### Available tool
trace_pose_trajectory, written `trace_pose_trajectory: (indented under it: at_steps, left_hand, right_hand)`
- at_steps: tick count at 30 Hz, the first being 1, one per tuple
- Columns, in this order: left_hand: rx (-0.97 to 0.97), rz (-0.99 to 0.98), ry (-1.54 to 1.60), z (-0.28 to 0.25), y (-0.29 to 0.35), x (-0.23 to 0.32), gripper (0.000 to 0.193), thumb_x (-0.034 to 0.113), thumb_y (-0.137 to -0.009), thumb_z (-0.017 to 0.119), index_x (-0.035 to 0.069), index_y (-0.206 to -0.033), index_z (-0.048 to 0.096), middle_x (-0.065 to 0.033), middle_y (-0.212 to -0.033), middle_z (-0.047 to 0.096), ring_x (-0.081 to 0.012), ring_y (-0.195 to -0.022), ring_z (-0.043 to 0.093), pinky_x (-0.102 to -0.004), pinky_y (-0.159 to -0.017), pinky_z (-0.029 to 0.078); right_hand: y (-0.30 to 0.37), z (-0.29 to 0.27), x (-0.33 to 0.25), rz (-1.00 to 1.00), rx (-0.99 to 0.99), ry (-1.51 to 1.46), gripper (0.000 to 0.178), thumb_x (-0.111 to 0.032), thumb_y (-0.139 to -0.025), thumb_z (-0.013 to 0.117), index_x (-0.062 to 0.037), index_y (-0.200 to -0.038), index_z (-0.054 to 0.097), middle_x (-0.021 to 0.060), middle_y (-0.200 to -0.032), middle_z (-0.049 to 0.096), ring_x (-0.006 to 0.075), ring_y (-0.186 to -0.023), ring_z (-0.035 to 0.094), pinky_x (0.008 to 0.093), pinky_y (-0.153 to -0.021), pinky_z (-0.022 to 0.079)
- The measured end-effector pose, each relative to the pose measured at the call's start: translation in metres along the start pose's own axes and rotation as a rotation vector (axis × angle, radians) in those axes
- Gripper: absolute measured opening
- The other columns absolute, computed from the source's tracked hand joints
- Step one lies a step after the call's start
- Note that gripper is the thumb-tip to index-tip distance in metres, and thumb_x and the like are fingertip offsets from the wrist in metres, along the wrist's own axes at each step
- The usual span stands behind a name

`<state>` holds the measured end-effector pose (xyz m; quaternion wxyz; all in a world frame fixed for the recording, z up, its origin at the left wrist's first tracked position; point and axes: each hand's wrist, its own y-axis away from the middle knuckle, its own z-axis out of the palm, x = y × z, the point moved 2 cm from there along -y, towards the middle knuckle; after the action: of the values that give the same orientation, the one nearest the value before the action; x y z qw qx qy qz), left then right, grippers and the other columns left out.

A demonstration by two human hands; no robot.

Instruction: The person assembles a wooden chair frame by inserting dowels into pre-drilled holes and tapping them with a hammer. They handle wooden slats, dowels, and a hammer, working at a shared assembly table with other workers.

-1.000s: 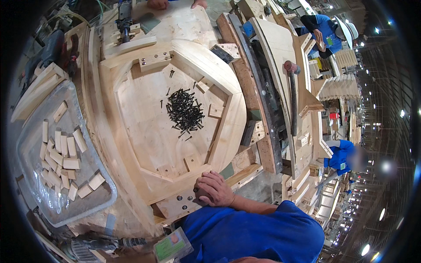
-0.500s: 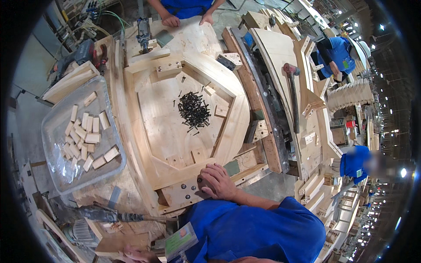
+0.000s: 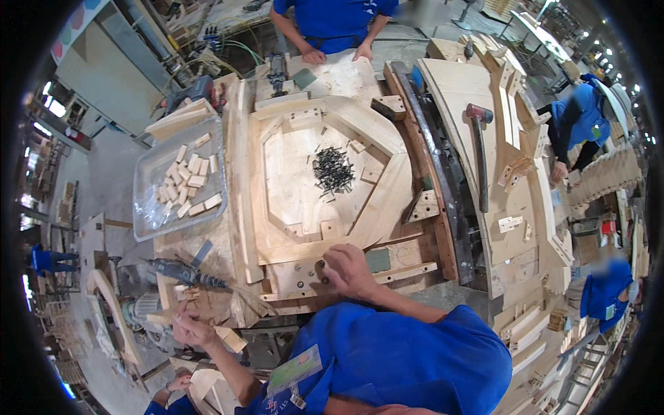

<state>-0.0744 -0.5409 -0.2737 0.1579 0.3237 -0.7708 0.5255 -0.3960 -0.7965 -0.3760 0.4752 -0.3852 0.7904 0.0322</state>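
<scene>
My right hand (image 3: 349, 270) rests palm down on the front plate of a pale wooden jig (image 3: 277, 180), fingers spread beside a few dark bolt heads (image 3: 320, 268). My left hand (image 3: 192, 329) is lower left, off the jig, fingers curled, next to a small wooden block (image 3: 232, 339); what it grips is too small to make out. A pile of black screws (image 3: 333, 169) lies in the middle of the jig's inner panel, well beyond my right hand. A power drill (image 3: 183, 272) lies on its side left of the jig, just above my left hand.
A clear plastic tray (image 3: 149, 214) of small wooden blocks stands at left. A hammer (image 3: 478, 152) lies on curved wooden parts at right. A person in blue (image 3: 335, 21) leans both hands on the far end. Other people work at far right. Another hand (image 3: 176, 382) shows at bottom left.
The view has swung so the jig sits further right and higher. My left hand has come into view at lower left. My right hand stays on the jig's front plate.
</scene>
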Motion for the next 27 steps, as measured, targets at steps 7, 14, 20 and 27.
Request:
trace_pose_trajectory:
  at_steps: [7,14,20,27]
  left_hand:
    - [-0.034,-0.071,0.076,0.008,-0.010,0.033,0.053,0.022,-0.112,0.046,-0.009,-0.076,0.068,-0.0098,-0.066,0.066,-0.0191,-0.059,0.057,-0.0346,-0.062,0.046]
    - [-0.040,-0.060,0.035,-0.002,-0.007,0.029,0.048,0.020,-0.112,0.046,-0.005,-0.077,0.067,-0.0078,-0.067,0.066,-0.0153,-0.060,0.057,-0.0331,-0.061,0.046]
    - [-0.106,-0.096,-0.044,0.006,-0.017,0.044,0.039,0.020,-0.112,0.050,-0.003,-0.092,0.074,-0.0028,-0.063,0.058,-0.0115,-0.059,0.053,-0.0314,-0.058,0.041]
    - [-0.054,-0.184,-0.117,-0.009,-0.011,0.055,0.024,0.016,-0.106,0.065,-0.002,-0.093,0.075,-0.0066,-0.066,0.058,-0.0135,-0.061,0.055,-0.0348,-0.058,0.043]
  right_hand:
    - [0.025,-0.048,0.032,0.520,0.369,-0.427,0.043,-0.021,-0.101,0.073,-0.0008,-0.137,0.059,0.0160,-0.127,0.066,0.0276,-0.115,0.065,0.0406,-0.096,0.055]
    - [0.048,-0.062,0.063,1.035,0.453,-0.838,0.051,-0.029,-0.106,0.068,-0.0048,-0.147,0.049,0.0047,-0.129,0.060,0.0155,-0.112,0.059,0.0337,-0.094,0.053]
    - [0.044,-0.026,0.117,1.098,0.260,-1.390,0.032,-0.033,-0.107,0.063,-0.0068,-0.125,0.058,0.0100,-0.105,0.068,0.0258,-0.089,0.067,0.0419,-0.083,0.060]
    - [0.021,-0.037,0.099,1.210,0.253,-1.360,0.044,-0.050,-0.103,0.067,-0.0102,-0.120,0.061,0.0070,-0.087,0.068,0.0204,-0.071,0.064,0.0369,-0.071,0.058]
